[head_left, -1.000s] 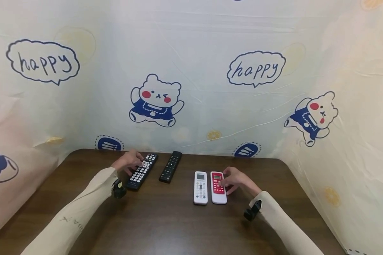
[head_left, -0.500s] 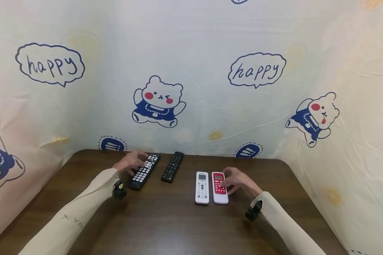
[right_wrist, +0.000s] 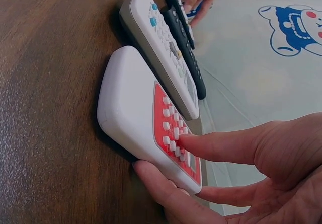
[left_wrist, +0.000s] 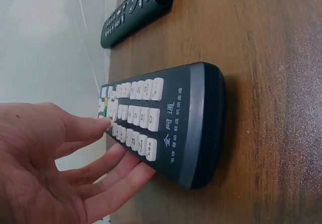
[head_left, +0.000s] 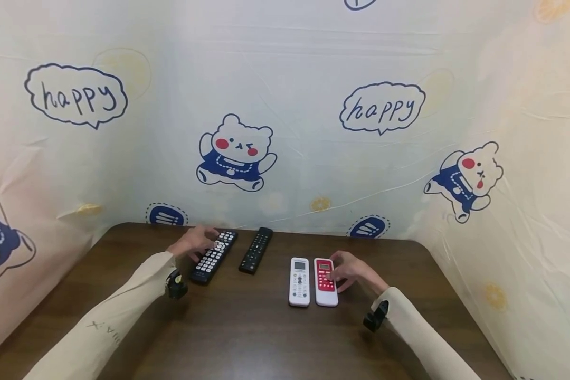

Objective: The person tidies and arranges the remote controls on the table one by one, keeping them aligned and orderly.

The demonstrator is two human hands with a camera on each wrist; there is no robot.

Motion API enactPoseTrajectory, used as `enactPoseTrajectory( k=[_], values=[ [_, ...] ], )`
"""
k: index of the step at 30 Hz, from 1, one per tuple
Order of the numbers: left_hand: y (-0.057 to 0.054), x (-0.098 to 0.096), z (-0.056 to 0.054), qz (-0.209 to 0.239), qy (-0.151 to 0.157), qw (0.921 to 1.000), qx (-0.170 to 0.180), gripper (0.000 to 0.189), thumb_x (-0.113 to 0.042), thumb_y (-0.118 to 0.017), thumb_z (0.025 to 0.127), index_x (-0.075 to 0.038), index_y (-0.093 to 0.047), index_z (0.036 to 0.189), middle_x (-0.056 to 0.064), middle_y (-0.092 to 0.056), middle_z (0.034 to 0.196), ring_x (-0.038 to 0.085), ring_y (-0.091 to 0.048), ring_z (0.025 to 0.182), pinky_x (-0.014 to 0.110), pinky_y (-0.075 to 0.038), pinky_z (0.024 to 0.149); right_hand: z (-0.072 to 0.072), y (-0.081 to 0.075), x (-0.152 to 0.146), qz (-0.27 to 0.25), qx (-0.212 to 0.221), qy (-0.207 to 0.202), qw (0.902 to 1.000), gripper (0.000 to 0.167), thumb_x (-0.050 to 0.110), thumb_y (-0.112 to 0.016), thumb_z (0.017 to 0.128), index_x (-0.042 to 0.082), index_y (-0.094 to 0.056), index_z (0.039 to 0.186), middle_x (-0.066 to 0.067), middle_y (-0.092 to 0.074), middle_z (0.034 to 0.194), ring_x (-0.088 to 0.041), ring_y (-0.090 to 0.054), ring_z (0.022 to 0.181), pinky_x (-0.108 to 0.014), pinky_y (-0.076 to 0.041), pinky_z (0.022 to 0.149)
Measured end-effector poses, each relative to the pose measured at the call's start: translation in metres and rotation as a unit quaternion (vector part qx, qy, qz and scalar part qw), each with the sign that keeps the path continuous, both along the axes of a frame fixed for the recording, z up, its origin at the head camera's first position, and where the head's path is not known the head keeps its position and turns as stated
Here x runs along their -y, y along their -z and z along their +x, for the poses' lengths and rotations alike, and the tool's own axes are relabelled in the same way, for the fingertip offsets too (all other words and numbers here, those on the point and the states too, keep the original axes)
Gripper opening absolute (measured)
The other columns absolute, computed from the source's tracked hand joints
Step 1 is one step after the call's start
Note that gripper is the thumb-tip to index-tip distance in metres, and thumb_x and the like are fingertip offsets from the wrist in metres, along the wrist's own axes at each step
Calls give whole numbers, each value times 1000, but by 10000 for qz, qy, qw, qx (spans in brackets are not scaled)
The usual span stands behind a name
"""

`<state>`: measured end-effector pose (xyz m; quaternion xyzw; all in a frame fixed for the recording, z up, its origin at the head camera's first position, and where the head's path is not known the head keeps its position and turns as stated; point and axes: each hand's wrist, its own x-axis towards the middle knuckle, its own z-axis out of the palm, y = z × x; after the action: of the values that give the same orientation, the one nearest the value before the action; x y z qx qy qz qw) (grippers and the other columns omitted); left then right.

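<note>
My left hand point(head_left: 197, 241) is at the left edge of a long black remote control point(head_left: 214, 258) with white buttons. In the left wrist view its thumb rests on the upper buttons while the other fingers reach along and under the near side. My right hand point(head_left: 353, 269) holds a white remote control with a red face point(head_left: 326, 295) by its right side. The right thumb point(right_wrist: 221, 144) presses on the small white buttons, and the fingers bear against the side. Both remotes lie on the brown table point(head_left: 266, 338).
Between the hands lie a slimmer black remote point(head_left: 255, 252) and a white remote with a small screen point(head_left: 299, 287), the latter close beside the red-faced one. A printed cloth point(head_left: 294, 174) with bears hangs behind the table's far edge and along both sides.
The head view has shifted slightly. Over the last second the left fingers have moved a little towards the far end of the black remote; the right hand keeps its place.
</note>
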<state>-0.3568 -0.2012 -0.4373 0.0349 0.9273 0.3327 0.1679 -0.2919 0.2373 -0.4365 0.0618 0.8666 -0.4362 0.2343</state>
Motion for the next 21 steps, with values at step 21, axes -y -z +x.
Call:
enactPoseTrajectory(
  k=[21],
  values=[
    [-9,-10,-1,1068,77,9869,-1207,39,-8,-58,105,7,-57,141,35,-62,134,50,-64,118,55,-61,92,1,-4,3,68,22,-122,9999,65,-2,-73,91,-5,-40,147,-29,-55,119,-42,-64,109,-42,-67,77]
  ],
)
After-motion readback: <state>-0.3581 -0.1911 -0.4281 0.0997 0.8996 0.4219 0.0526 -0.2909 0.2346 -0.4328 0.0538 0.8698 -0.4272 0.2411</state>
